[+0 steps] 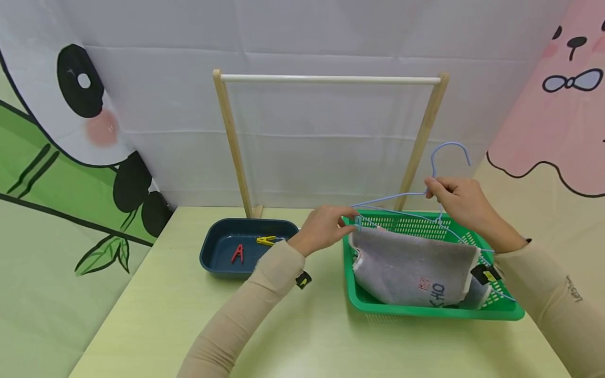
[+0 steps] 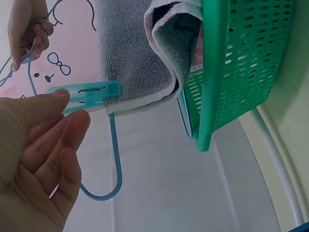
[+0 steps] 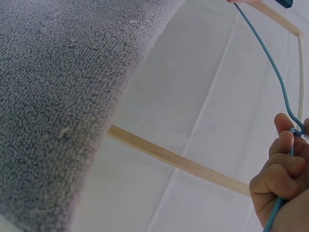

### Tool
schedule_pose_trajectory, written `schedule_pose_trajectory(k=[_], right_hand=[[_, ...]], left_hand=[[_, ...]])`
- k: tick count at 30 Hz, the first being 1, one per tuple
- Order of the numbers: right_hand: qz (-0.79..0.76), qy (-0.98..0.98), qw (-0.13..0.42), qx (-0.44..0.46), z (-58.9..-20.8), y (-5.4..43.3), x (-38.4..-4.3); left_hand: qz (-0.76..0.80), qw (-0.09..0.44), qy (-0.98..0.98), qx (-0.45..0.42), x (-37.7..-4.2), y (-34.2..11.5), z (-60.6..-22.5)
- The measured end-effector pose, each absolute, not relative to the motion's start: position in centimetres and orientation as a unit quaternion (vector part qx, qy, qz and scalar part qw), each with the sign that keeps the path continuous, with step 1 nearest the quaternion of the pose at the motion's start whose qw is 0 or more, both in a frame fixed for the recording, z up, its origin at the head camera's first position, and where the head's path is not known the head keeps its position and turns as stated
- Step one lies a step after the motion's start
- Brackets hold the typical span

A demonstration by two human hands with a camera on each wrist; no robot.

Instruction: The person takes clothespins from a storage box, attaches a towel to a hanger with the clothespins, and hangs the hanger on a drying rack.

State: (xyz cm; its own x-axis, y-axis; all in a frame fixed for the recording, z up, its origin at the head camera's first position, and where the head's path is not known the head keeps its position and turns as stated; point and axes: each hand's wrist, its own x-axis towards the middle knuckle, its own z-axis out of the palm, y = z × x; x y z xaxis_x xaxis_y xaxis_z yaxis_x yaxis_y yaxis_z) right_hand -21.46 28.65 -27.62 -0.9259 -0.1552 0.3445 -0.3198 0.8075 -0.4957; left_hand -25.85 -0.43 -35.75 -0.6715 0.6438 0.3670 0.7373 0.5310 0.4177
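Observation:
My right hand (image 1: 457, 203) grips a blue wire hanger (image 1: 394, 197) at the neck below its hook, holding it over the green basket (image 1: 437, 313). A grey towel (image 1: 402, 268) with printed dark letters hangs along the hanger's lower bar, its bottom inside the basket. At the towel's left top corner, my left hand (image 1: 326, 227) pinches a light blue clothespin (image 2: 84, 94) between thumb and fingers. In the left wrist view the pin's far end sits over the towel edge and the wire. The right wrist view shows the fingers (image 3: 282, 169) curled round the hanger wire.
A dark blue tray (image 1: 222, 231) stands to the left with a red clothespin (image 1: 238, 253) and a yellow clothespin (image 1: 266, 240) in it. Behind stands a drying rack with wooden posts (image 1: 233, 147) and a white bar (image 1: 331, 79). Another hanger wire shows in the basket.

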Motion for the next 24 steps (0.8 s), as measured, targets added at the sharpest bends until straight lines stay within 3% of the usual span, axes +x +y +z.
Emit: schedule_pose_trajectory(k=[15, 24], right_hand=[[0.283, -0.94, 0.144, 0.121, -27.7, 28.3, -22.0], [0.302, -0.939, 0.138, 0.09, -27.3, 28.5, -21.9]], left_hand=[[-0.262, 0.094, -0.886, -0.371, -26.6, -3.2, -35.7], [-0.245, 0.063, -0.906, -0.34, -27.6, -6.0, -35.5]])
